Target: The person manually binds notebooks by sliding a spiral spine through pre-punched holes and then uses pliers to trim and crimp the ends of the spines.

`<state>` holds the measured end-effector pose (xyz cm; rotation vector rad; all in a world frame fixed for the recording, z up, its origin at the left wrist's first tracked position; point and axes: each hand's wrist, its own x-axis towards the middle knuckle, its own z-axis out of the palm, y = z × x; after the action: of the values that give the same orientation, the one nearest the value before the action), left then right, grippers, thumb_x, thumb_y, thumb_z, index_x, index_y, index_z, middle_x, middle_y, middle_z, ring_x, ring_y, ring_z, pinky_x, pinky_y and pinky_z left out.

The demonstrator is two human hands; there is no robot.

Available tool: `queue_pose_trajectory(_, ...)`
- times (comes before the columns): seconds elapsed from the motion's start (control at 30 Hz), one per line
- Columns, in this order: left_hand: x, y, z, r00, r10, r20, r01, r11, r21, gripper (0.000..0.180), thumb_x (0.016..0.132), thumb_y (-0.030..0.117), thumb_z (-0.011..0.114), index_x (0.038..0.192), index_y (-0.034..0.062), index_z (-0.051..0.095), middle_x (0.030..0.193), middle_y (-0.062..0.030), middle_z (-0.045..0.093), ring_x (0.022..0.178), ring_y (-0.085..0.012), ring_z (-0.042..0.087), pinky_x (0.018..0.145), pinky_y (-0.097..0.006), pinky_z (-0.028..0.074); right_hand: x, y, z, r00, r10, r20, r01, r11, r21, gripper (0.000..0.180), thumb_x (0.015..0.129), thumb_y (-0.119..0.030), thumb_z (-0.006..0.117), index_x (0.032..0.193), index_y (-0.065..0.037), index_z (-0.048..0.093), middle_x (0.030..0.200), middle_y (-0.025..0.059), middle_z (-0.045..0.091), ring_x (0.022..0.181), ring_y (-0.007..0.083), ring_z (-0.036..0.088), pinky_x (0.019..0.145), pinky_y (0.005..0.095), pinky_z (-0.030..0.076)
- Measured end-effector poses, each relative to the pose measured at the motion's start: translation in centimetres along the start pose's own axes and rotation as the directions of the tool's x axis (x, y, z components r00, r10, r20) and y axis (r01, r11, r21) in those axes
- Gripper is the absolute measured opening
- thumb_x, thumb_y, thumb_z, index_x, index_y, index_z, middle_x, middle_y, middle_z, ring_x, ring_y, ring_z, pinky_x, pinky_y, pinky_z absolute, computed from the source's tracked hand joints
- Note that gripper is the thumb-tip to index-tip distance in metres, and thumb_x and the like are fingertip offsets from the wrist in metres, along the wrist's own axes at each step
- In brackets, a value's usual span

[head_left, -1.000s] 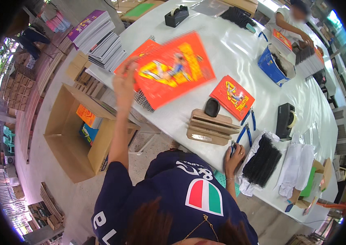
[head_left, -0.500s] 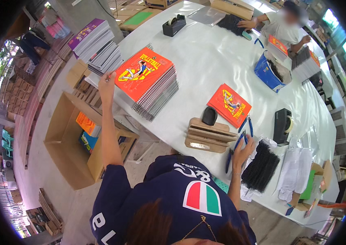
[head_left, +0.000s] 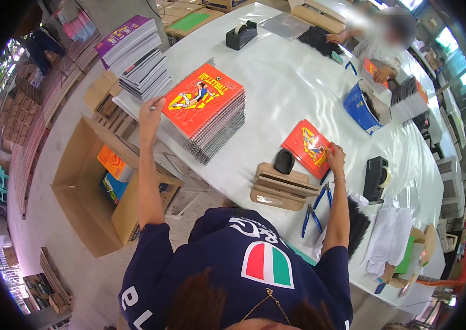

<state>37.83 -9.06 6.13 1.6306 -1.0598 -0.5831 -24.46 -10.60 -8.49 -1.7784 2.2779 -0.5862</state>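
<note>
1 long white desk runs from lower right to upper left, with bare room in its middle and its near edge just ahead of the person. 1 open cardboard box stands on the floor beside that edge. 1 stack of red spiral notebooks sits at the desk's near-left edge, long axis running away from the person, wire spines on the left side. The left hand touches the stack's near-left corner; whether its fingers grip cannot be told. 1 single red notebook lies further right, tilted, well apart from the stack. The right hand rests on its right edge, fingers curled onto the cover. 1 pair of blue pliers lies near it
</note>
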Motion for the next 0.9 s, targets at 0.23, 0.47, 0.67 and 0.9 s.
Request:
queue_pose_trajectory(0.23, 0.2, -1.2, -0.1, 0.967, 0.192, -0.171, -0.170, 0.976, 0.134, 0.040, 0.090, 0.031, 0.068, 0.122, 0.0076, 0.064, 0.109, -0.0070, 0.056, 0.089, -0.0147, 0.053, 0.079, -0.029, 0.045, 2.8, 1.9, 1.0, 0.987, 0.154, 0.042, -0.150, 0.985, -0.082, 0.037, 0.083, -0.024, 0.066, 0.119, -0.018, 0.063, 0.113, 0.0120, 0.061, 0.108, 0.0357, 0.057, 0.093, 0.0514, 0.045)
queue_pose_trajectory(0.47, -4.7, 6.2, 0.0, 0.902, 0.308, -0.302, -0.268, 0.949, 0.167, 0.034, 0.092, 0.024, 0.064, 0.123, 0.0097, 0.063, 0.111, -0.0093, 0.054, 0.101, -0.0174, 0.050, 0.084, -0.031, 0.043, 1.2, 0.7, -2.6, 0.975, 0.108, -0.195, -0.046, 0.953, 0.299, 0.021, 0.081, -0.007, 0.065, 0.101, -0.011, 0.060, 0.097, 0.0173, 0.067, 0.090, 0.0324, 0.064, 0.081, 0.0373, 0.050)
queue_pose_trajectory(0.67, -12.0, 9.7, 3.3, 0.798, 0.513, -0.317, -0.455, 0.857, 0.241, 0.020, 0.092, 0.011, 0.062, 0.111, 0.0065, 0.067, 0.106, -0.0094, 0.054, 0.104, -0.0230, 0.050, 0.088, -0.036, 0.041, -5.7, -3.0, -9.9, 0.944, -0.004, -0.329, 0.211, 0.775, 0.596, 0.026, 0.086, 0.003, 0.061, 0.111, 0.001, 0.060, 0.089, 0.0024, 0.061, 0.081, 0.0084, 0.056, 0.072, 0.0236, 0.045)
queue_pose_trajectory(0.9, -19.6, 9.0, 11.0, 0.839, 0.527, 0.133, -0.522, 0.850, -0.075, 0.010, 0.088, 0.003, 0.064, 0.096, 0.0049, 0.070, 0.102, -0.0093, 0.052, 0.101, -0.0221, 0.051, 0.089, -0.035, 0.041, -14.5, -3.0, -16.0, 0.963, 0.043, -0.267, 0.207, 0.517, 0.831, 0.011, 0.089, 0.000, 0.063, 0.098, -0.006, 0.058, 0.096, 0.0000, 0.053, 0.090, 0.0100, 0.052, 0.080, 0.0237, 0.043)
